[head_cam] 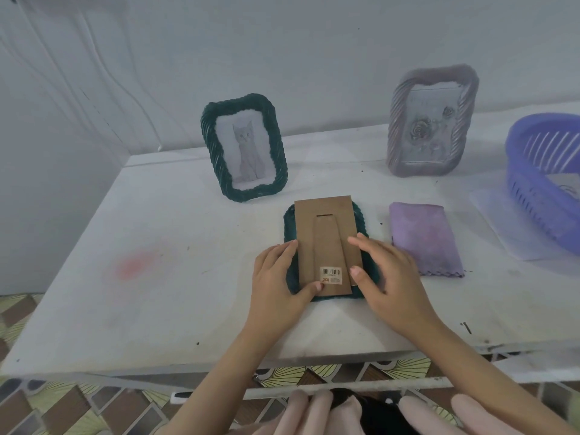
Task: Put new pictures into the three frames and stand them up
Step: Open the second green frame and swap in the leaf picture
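A dark green frame lies face down in the middle of the white table. Its brown cardboard back, with a fold-out stand and a barcode sticker, sits on top. My left hand rests on the frame's left edge with its thumb on the cardboard's lower left corner. My right hand lies on the right edge, fingers fairly straight, thumb on the lower right corner. Behind, a second green frame stands upright with a cat picture. A pale lilac frame stands at the back right with a rose picture.
A folded purple cloth lies just right of the face-down frame. A blue plastic basket sits at the right edge on a clear sheet. A wall stands close behind the table. The table's front edge is near my forearms.
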`<state>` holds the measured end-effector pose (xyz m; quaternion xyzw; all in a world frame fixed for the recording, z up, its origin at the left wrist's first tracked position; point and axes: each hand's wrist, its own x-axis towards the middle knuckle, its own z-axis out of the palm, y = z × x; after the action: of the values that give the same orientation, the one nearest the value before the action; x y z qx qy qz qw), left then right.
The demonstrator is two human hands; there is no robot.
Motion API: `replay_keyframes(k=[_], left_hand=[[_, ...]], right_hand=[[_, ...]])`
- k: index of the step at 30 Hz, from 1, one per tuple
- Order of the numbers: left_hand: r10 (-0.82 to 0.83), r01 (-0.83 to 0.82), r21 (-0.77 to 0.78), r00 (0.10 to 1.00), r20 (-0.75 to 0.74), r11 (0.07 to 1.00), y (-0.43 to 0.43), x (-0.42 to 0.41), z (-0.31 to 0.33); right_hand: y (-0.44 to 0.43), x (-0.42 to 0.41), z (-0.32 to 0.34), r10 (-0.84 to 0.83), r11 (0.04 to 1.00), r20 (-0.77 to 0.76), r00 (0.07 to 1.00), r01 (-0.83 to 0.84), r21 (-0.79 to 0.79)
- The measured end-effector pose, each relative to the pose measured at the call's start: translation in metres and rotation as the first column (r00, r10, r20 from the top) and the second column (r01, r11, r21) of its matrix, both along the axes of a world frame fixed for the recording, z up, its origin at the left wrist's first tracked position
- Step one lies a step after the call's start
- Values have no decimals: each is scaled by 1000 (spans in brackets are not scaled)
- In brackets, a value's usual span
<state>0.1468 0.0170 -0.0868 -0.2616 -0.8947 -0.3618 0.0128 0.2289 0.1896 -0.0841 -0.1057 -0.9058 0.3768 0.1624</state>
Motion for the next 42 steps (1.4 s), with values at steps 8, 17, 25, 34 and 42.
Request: replay_keyframes(k=[8,17,25,34,42], left_hand=[[-9,-2,112,996,94,994,-1,-1,0],[-26,-12,226,986,165,974,-10,-11,17],[5,-63,244,973,231,968,-56,-36,39],[87,-131,120,944,319,984,-115,-49,25],[137,-110,-130,966,220,985,-120,-52,16]], right_hand=[[0,-4,10,-19,985,-83,996,5,-171],[-7,-22,27,-56,953,-128,990,15,-302],[-39,-61,29,10,916,-62,998,-34,-401],[-91,-88,13,234,954,83,969,-212,-211],[-96,-87,6,296,937,176,939,-321,140]])
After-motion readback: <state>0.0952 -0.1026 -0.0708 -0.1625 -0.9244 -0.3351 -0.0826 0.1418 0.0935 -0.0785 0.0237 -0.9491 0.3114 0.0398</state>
